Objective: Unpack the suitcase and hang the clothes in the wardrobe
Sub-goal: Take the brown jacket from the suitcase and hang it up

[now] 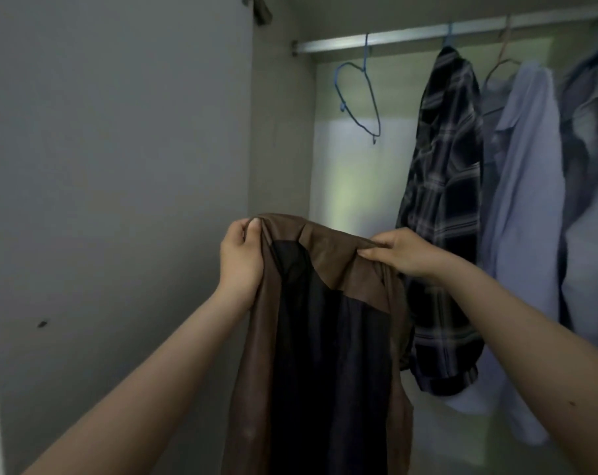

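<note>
A person is holding up a brown jacket (328, 320) in front of the open wardrobe, below the metal rail (445, 32) that is running across the top of it. The left hand (241, 257) is gripping the jacket's upper left edge, its grip closing tight around a bunched fold of the brown fabric with the thumb pressing on top. The right hand (402, 252) is pinching the jacket's upper right edge, fingers curling over the fabric and the thumb lying along it. Between the two hands the collar is sagging, and the dark lining is showing down the middle while the rest of the garment is hanging below the rail toward the bottom of the view.

On the rail, an empty blue hanger (361, 97) is hanging near its left end, directly above the jacket. Further right along the rail, a dark plaid shirt (441, 217) is hanging on another blue hanger, its lower part dropping just behind the right hand. Right of it, a pale blue shirt (527, 234) is hanging, and beyond that more bluish garments, blurred at the edge of view. The grey wardrobe door (102, 166) is standing open left of the rail.
</note>
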Tool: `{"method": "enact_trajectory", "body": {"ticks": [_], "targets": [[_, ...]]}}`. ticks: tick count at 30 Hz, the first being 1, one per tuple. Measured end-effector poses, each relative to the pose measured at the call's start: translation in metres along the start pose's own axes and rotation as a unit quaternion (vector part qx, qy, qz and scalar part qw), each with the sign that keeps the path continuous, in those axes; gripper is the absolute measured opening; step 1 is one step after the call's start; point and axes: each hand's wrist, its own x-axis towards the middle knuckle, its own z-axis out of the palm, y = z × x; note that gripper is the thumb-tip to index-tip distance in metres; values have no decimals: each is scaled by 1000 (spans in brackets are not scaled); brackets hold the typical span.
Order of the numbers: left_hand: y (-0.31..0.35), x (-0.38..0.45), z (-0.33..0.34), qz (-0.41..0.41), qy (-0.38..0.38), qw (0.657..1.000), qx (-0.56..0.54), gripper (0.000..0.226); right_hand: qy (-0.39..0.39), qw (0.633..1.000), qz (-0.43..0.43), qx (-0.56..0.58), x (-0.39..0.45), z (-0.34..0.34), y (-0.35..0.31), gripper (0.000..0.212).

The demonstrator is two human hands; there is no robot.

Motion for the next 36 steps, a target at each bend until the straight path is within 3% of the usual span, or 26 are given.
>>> {"method": "enact_trajectory", "body": {"ticks": [2,4,10,12,15,19,23,24,26,29,33,36], "targets": [[-6,15,18,-41,2,998,-41,19,19,999,16,30,11,-7,1,7],[-9,26,34,-77,3,994,-73,21,4,999,32,21,18,-19,4,13],[-2,54,96,-171,-75,955,-228,22,-211,963,121,-112,59,-38,4,13],[-4,60,117,-184,-76,951,-237,21,-157,980,85,-90,82,-43,-1,15],[-15,73,134,-201,-42,949,-240,18,38,997,-3,66,122,-55,-15,18],[-28,99,144,-184,-37,952,-240,20,239,942,-91,219,176,-79,-50,15],[-40,123,147,-151,-24,957,-247,21,342,877,-142,305,216,-102,-99,25],[-43,129,148,-136,-17,960,-243,20,349,862,-153,336,228,-108,-109,21],[-49,138,143,-108,6,967,-229,22,339,843,-148,391,250,-116,-128,49],[-52,150,139,-82,20,973,-215,24,303,859,-102,399,283,-122,-134,72],[-50,159,137,-65,30,978,-194,23,202,897,-77,384,300,-123,-120,41],[-48,161,136,-59,37,978,-198,24,154,914,-39,373,300,-120,-115,39]]}}
